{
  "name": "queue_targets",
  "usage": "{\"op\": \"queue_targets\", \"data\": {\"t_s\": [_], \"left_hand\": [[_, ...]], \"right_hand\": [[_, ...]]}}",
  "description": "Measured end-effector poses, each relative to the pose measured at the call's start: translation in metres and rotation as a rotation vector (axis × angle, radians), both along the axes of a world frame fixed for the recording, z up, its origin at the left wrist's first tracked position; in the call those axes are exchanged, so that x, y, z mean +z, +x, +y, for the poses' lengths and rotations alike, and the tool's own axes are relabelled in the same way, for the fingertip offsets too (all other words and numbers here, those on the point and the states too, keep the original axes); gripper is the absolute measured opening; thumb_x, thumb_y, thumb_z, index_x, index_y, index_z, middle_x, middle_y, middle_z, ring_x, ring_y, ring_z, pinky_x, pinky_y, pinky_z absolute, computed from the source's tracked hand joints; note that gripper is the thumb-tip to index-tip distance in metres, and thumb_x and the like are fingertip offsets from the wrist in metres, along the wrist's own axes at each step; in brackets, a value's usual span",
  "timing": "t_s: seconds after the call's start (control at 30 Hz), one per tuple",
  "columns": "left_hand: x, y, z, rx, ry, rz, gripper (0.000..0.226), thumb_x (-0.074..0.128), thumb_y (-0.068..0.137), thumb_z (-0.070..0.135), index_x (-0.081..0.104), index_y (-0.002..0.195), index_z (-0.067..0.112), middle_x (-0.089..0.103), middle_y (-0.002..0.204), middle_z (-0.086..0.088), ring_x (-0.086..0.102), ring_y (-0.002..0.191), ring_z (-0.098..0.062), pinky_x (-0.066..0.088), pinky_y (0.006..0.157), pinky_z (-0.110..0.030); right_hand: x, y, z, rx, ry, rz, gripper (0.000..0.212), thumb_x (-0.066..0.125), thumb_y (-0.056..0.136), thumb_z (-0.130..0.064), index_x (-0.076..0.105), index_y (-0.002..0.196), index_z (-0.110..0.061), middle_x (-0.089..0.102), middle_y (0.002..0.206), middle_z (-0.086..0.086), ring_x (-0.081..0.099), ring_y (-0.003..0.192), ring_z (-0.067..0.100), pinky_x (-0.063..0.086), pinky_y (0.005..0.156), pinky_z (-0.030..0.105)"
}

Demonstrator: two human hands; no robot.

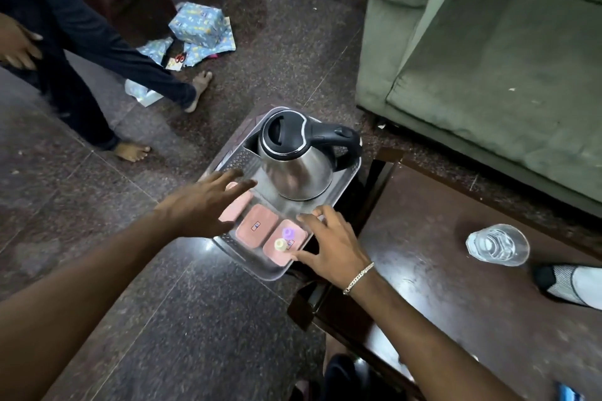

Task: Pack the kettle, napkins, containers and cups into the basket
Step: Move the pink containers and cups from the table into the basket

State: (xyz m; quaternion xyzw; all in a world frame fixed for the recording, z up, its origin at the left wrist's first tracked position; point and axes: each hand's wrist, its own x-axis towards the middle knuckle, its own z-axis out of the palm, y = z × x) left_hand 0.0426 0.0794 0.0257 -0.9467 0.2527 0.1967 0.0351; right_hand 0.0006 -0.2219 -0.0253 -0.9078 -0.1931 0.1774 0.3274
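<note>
Kettle (pixel 294 156) stands upright in the far half of the clear basket (pixel 345 182), which sits on the floor beside the table (pixel 456 286). Three pink containers (pixel 257 226) lie in the near half. Left hand (pixel 202 205) hovers above them, grip open, holding nothing. Right hand (pixel 332 246) rests at the basket's near right rim, fingers spread, grip open.

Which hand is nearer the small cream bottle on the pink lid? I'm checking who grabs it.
Right hand, beside the small cream bottle; left hand hovers farther left.

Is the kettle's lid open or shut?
Shut: the black lid lies flat on the upright kettle in the basket.
</note>
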Motion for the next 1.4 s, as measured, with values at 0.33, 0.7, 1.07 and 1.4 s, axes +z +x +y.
{"op": "queue_targets", "data": {"t_s": [0.33,0.7,1.07,1.4], "left_hand": [[0.004,-0.019,-0.147,-0.167,-0.203,0.006,0.098,0.064,0.083,0.075,0.038,0.157,0.017,0.051,0.146,-0.011,0.059,0.127,-0.032,0.058,0.095,-0.039],[-0.074,-0.102,-0.338,-0.260,-0.279,0.318,0.107,0.062,0.076,0.080,0.028,0.160,0.022,0.040,0.145,-0.003,0.058,0.122,-0.030,0.054,0.098,-0.042],[-0.123,-0.204,-0.395,0.002,-0.088,0.403,0.092,0.082,0.077,0.053,0.027,0.148,0.027,0.029,0.147,-0.005,0.065,0.109,-0.040,0.059,0.083,-0.051],[-0.136,-0.217,-0.399,0.137,-0.125,0.384,0.064,0.074,0.085,0.024,0.037,0.137,0.028,0.033,0.140,-0.005,0.071,0.088,-0.043,0.056,0.069,-0.047]], "right_hand": [[0.005,-0.036,-0.162,-0.187,-0.082,0.074,0.076,0.081,0.076,-0.053,0.053,0.142,-0.026,0.045,0.129,-0.001,0.047,0.125,0.023,0.040,0.109,0.043],[-0.022,-0.164,-0.315,-0.366,-0.107,0.301,0.070,0.083,0.076,-0.045,0.059,0.137,-0.022,0.046,0.119,-0.009,0.055,0.110,0.014,0.045,0.104,0.030],[-0.073,-0.246,-0.290,-0.357,-0.256,0.340,0.086,0.074,0.075,-0.058,0.042,0.150,-0.029,0.045,0.131,0.000,0.052,0.114,0.021,0.048,0.097,0.029],[-0.082,-0.249,-0.281,-0.290,-0.423,0.150,0.073,0.086,0.063,-0.034,0.065,0.130,-0.014,0.067,0.110,0.008,0.064,0.081,0.025,0.058,0.068,0.034]]}}
